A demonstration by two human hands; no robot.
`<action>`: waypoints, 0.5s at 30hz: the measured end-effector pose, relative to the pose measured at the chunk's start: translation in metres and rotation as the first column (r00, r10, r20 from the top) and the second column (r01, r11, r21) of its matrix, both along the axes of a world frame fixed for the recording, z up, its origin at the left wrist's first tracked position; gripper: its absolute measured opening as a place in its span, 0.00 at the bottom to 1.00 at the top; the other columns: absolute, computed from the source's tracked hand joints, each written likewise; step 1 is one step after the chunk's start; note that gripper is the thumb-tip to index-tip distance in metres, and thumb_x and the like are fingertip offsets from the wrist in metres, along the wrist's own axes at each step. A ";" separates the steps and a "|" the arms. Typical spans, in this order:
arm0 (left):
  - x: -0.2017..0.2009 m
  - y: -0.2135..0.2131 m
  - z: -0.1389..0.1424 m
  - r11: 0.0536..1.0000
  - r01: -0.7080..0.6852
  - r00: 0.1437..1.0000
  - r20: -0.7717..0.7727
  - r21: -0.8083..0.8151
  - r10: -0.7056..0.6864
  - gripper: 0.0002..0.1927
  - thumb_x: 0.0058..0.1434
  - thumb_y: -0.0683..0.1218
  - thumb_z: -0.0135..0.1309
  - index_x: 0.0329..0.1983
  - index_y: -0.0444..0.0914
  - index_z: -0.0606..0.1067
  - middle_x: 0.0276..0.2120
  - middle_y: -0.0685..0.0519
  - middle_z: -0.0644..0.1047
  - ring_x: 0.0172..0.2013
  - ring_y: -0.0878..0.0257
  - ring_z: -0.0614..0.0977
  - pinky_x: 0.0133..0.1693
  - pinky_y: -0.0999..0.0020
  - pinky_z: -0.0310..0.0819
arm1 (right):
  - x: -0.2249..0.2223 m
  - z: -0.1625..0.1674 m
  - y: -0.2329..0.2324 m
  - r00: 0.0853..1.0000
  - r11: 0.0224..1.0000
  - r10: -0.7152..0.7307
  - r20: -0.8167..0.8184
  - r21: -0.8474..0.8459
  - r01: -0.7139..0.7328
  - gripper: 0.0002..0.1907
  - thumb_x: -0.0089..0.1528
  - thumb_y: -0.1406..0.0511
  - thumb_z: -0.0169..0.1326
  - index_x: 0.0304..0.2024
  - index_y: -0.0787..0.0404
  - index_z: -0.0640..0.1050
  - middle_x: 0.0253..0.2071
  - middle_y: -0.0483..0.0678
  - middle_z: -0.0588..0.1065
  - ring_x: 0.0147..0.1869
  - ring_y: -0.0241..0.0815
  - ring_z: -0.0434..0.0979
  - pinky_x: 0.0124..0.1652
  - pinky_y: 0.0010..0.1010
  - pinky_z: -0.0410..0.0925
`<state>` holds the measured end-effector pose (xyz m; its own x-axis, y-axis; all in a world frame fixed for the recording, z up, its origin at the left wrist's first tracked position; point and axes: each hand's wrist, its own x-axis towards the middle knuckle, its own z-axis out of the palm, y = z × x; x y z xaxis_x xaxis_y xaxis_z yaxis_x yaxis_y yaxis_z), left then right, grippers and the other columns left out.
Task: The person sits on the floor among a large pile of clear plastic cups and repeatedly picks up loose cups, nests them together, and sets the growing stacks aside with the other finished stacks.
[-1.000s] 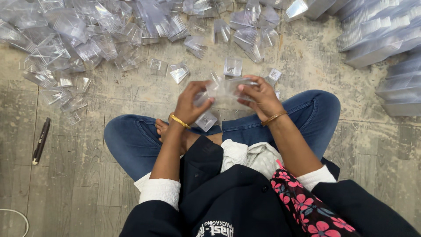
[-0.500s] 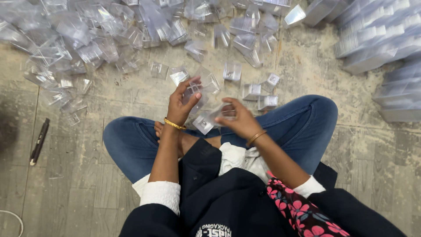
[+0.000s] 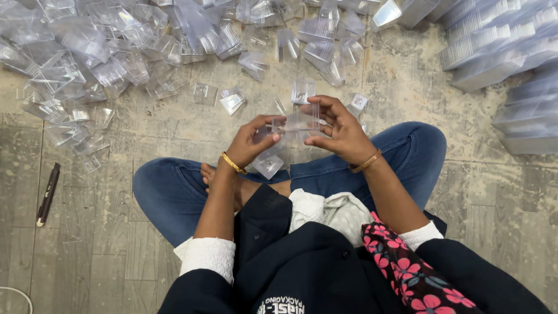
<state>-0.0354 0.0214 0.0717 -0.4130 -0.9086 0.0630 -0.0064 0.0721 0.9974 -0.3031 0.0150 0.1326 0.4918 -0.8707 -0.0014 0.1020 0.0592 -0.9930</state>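
I sit cross-legged on the floor in blue jeans. My left hand point(image 3: 251, 142) and my right hand point(image 3: 340, 131) meet above my knees and both grip one small clear plastic box point(image 3: 296, 125). My fingers pinch its edges from either side. Another clear box point(image 3: 268, 164) rests on my leg just below my left hand. A gold bangle sits on each wrist.
A wide heap of clear plastic boxes point(image 3: 116, 52) covers the floor ahead and to the left. Flat stacks of clear plastic sheets point(image 3: 500, 52) lie at the far right. Loose boxes point(image 3: 232, 100) lie nearer me. A dark pen point(image 3: 47, 193) lies on the floor at left.
My right hand has come in from the right and up to meet my left hand. Both now hold the clear box higher, in front of my knees.
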 end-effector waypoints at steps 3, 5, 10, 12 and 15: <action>-0.005 -0.004 0.009 0.999 0.045 0.994 0.096 0.011 -0.046 0.26 0.64 0.48 0.60 0.65 0.37 0.73 0.52 0.51 0.77 0.54 0.62 0.78 0.57 0.66 0.71 | 0.002 0.002 -0.005 0.996 0.984 0.055 -0.072 -0.165 -0.066 0.44 0.55 0.77 0.67 0.69 0.58 0.61 0.70 0.49 0.67 0.75 0.43 0.66 0.72 0.39 0.62; -0.005 -0.008 0.018 0.998 0.068 0.996 0.051 0.003 -0.068 0.27 0.65 0.49 0.59 0.66 0.37 0.71 0.53 0.51 0.76 0.56 0.62 0.77 0.57 0.66 0.71 | 0.000 0.003 -0.006 0.987 0.988 -0.006 -0.158 -0.154 -0.018 0.43 0.54 0.78 0.67 0.68 0.59 0.62 0.69 0.49 0.69 0.73 0.43 0.67 0.66 0.38 0.64; -0.006 -0.009 0.040 0.978 0.081 0.983 -0.179 0.192 -0.047 0.28 0.68 0.54 0.54 0.68 0.38 0.70 0.49 0.51 0.78 0.52 0.62 0.80 0.57 0.67 0.73 | -0.008 0.010 0.000 0.999 0.994 -0.034 0.034 -0.106 0.037 0.40 0.56 0.78 0.65 0.67 0.59 0.64 0.67 0.48 0.67 0.76 0.41 0.64 0.72 0.39 0.65; -0.012 -0.005 0.046 0.983 0.083 0.993 -0.102 0.161 -0.067 0.27 0.69 0.54 0.53 0.68 0.37 0.72 0.48 0.51 0.78 0.50 0.63 0.79 0.55 0.68 0.73 | -0.009 0.014 0.003 0.999 0.985 -0.018 0.051 -0.173 0.026 0.40 0.55 0.79 0.66 0.67 0.60 0.65 0.66 0.46 0.64 0.76 0.41 0.62 0.73 0.39 0.64; -0.027 0.001 0.053 0.970 0.111 0.985 -0.151 0.215 -0.080 0.25 0.69 0.53 0.52 0.66 0.37 0.71 0.52 0.54 0.78 0.53 0.67 0.78 0.55 0.69 0.72 | -0.012 0.020 0.007 0.999 0.987 0.010 0.046 -0.159 -0.003 0.41 0.55 0.79 0.66 0.67 0.59 0.65 0.65 0.46 0.63 0.75 0.41 0.62 0.72 0.37 0.64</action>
<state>-0.0627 0.0224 0.1243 -0.4998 -0.8632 -0.0721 0.1305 -0.1574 0.9789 -0.3150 0.0217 0.1526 0.4936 -0.8550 0.1593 0.1485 -0.0976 -0.9841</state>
